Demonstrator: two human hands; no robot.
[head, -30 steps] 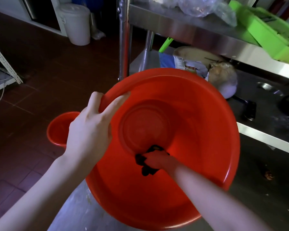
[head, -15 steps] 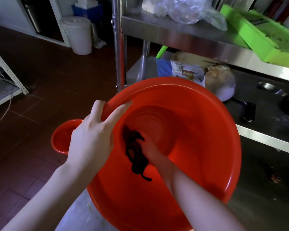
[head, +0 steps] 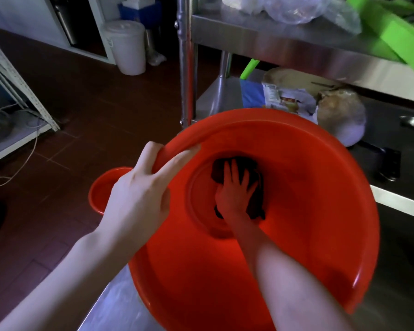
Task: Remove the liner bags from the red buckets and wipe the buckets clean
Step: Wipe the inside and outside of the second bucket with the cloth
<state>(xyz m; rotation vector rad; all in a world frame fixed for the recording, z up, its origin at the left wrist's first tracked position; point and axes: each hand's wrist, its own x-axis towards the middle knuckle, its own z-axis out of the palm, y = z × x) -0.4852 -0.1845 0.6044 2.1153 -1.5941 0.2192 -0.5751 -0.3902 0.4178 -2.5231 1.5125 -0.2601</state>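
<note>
A large red bucket (head: 320,211) is tilted toward me over the steel table, with no liner bag inside it. My left hand (head: 139,199) grips its near-left rim, thumb outside and fingers over the edge. My right hand (head: 236,189) is deep inside, fingers spread flat, pressing a dark cloth (head: 255,177) against the bucket's bottom. A second, smaller red bucket (head: 101,189) stands on the floor to the left, partly hidden by my left hand.
A steel shelf (head: 285,46) above carries clear plastic bags (head: 292,8) and a green crate (head: 397,32). Packets and a wrapped round object (head: 342,115) sit behind the bucket. A white lidded bin (head: 127,46) stands on the tiled floor; a white rack (head: 12,91) is at far left.
My right hand has moved the cloth from the bucket's left inner wall to the middle of the bottom, and its fingers are now spread flat. My left hand keeps its grip on the rim.
</note>
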